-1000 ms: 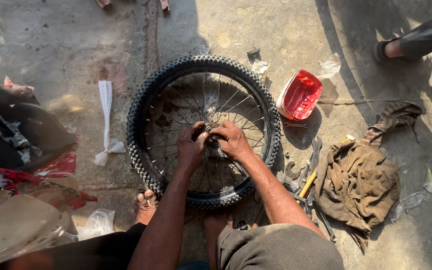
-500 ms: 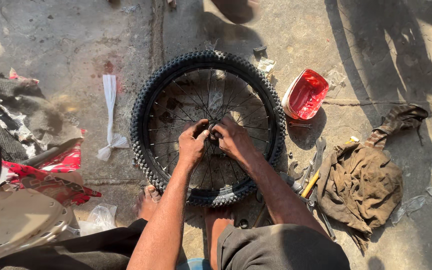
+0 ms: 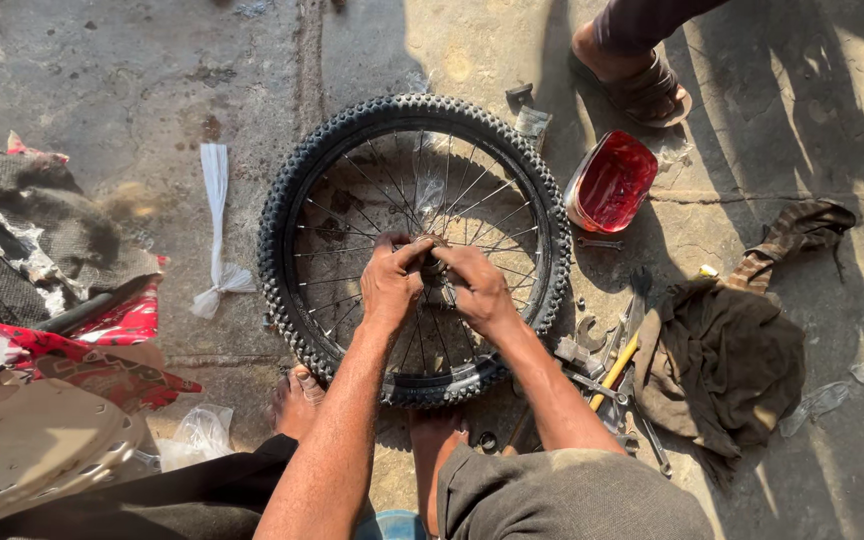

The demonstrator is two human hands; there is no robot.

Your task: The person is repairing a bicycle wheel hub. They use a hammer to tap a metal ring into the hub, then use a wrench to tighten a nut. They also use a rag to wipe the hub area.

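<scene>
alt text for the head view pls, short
Seen from above, a person's left hand and right hand meet at the hub of a spoked bicycle wheel with a knobby tyre, lying flat on concrete. A red tub, scattered tools and a dark rag lie to its right.

Red printed wrapper at left; clear bag below.

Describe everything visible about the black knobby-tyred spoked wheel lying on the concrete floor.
The black knobby-tyred spoked wheel lies flat on the grey concrete floor, partly in sun. It has a chunky rubber tread, a dark rim and thin metal spokes running to a central hub. The left hand and right hand meet over the hub, hiding it. A bare foot sits at its near edge. A red plastic tub and scattered metal tools lie to its right.
</scene>
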